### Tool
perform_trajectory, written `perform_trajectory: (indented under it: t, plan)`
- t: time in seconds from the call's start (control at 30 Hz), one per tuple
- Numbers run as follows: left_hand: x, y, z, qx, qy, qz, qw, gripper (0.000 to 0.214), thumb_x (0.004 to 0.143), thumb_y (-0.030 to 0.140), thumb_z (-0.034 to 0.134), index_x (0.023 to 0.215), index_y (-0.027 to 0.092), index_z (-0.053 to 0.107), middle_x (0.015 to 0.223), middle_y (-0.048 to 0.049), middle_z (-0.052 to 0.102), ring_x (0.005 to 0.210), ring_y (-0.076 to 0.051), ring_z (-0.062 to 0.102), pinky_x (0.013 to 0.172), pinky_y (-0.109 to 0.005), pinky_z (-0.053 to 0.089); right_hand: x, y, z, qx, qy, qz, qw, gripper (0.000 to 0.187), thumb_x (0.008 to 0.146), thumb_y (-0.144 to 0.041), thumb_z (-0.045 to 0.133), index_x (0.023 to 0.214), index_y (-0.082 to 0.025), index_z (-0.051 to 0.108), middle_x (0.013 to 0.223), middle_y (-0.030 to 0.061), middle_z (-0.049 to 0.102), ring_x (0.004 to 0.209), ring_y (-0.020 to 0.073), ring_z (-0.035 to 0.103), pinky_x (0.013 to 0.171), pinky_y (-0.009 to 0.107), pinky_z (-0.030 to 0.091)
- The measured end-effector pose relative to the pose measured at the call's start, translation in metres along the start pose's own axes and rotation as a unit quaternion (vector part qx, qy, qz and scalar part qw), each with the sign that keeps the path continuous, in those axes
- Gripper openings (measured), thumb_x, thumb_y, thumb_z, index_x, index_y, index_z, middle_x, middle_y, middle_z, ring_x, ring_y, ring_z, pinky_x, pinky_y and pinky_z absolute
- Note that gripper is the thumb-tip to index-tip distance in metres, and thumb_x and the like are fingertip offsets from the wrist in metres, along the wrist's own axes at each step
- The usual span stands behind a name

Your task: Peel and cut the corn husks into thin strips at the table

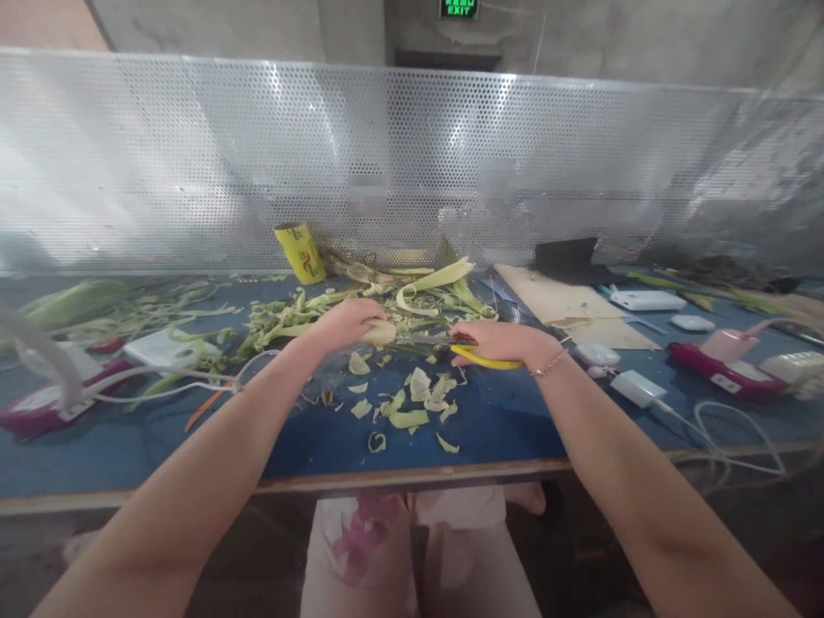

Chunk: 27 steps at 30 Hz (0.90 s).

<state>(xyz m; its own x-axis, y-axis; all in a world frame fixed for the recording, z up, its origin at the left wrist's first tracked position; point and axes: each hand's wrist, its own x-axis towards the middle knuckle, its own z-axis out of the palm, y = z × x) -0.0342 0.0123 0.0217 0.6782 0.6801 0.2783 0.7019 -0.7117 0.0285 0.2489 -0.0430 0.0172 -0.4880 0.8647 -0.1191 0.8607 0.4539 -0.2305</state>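
Pinching a pale piece (379,332) with the left hand (351,321), right hand (499,338) curled round a yellow-handled tool (493,360), metal end pointing left. Piece is over mid blue bench (508,429), just far of the scraps (421,386). If it slips, could nick the left fingertips imo.

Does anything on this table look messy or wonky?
Yes. Pale green plant scraps lie scattered on the blue table, lower in the picture than the left hand and right hand, so it looks messy. Also, the yellow tube at the back seems to tilt instead of standing straight.
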Motion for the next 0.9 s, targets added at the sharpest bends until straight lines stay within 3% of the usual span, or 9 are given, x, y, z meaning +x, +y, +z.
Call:
perform_trajectory:
  t: [0.2,0.57,0.9]
  plan:
    - [0.0,-0.002,0.004,-0.022,-0.002,-0.032,0.999,0.032,0.075,0.015,0.04,0.093,0.018,0.065,0.097,-0.0042,0.068,0.092,-0.017,0.061,0.081,-0.027,0.044,0.001,0.002,0.0,0.024,-0.01,-0.014,1.0,0.059,0.072,-0.065,0.052,0.114,-0.023,0.051,0.112,0.0097,0.061,0.091,0.0249,0.059,0.071,0.031,0.043]
    - [0.0,0.011,0.003,-0.081,0.001,-0.03,0.996,0.027,0.073,0.017,0.044,0.084,0.02,0.068,0.09,-0.0017,0.07,0.085,-0.016,0.062,0.077,-0.026,0.045,0.003,-0.001,0.001,0.047,-0.004,-0.054,0.997,0.052,0.074,-0.06,0.055,0.108,-0.021,0.055,0.104,0.008,0.063,0.083,0.0214,0.057,0.065,0.028,0.039]
    - [-0.001,0.016,0.002,-0.108,0.006,-0.043,0.993,0.025,0.073,0.018,0.045,0.082,0.02,0.069,0.089,-0.0012,0.07,0.085,-0.016,0.062,0.078,-0.026,0.044,0.004,-0.001,0.001,0.063,-0.008,-0.062,0.996,0.055,0.074,-0.059,0.055,0.117,-0.025,0.055,0.115,0.0068,0.06,0.094,0.0232,0.057,0.073,0.03,0.042]
